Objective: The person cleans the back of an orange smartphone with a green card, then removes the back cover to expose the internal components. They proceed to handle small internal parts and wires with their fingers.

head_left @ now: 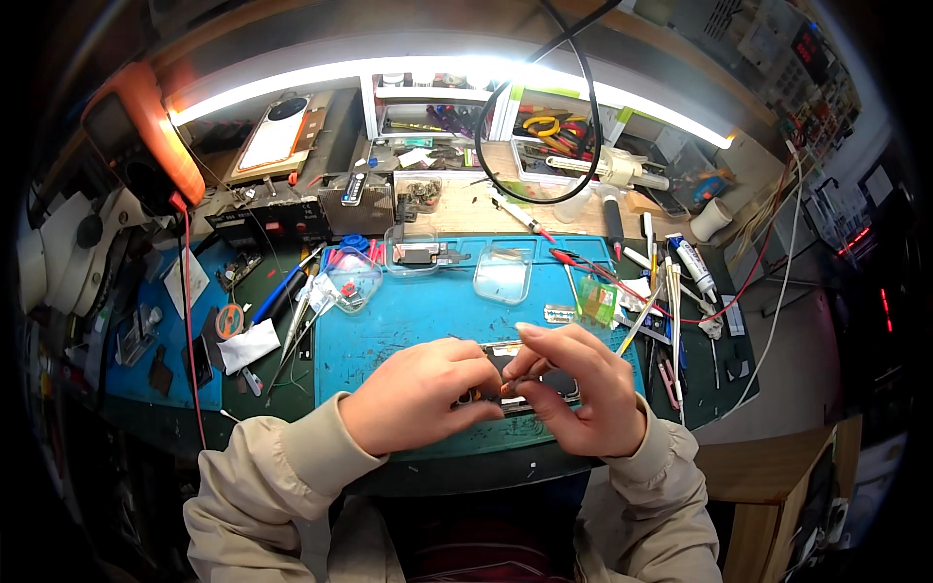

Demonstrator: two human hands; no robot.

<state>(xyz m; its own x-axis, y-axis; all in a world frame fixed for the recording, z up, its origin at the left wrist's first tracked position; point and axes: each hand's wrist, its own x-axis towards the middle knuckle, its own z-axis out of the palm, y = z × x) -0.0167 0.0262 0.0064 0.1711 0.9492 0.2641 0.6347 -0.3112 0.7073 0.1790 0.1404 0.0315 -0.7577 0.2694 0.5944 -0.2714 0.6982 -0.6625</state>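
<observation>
An opened phone [501, 356], its inner parts bared, lies on the blue work mat [408, 325] near the front edge. My left hand [428, 391] bends round the phone's left end, thumb at the near side and fingers at the far side. Over the middle of the phone, my right hand [586, 389] has its thumb and fingertips pinched together. A tiny dark and copper-coloured bit shows at those fingertips, too small to name. Both hands hide much of the phone.
Clear plastic boxes [502, 274] stand on the mat's far side. A razor blade [560, 314], swabs and tweezers lie to the right. At the left are a blue pen-like tool [279, 293] and an orange multimeter [146, 131]. A black cable [481, 146] loops down at the back.
</observation>
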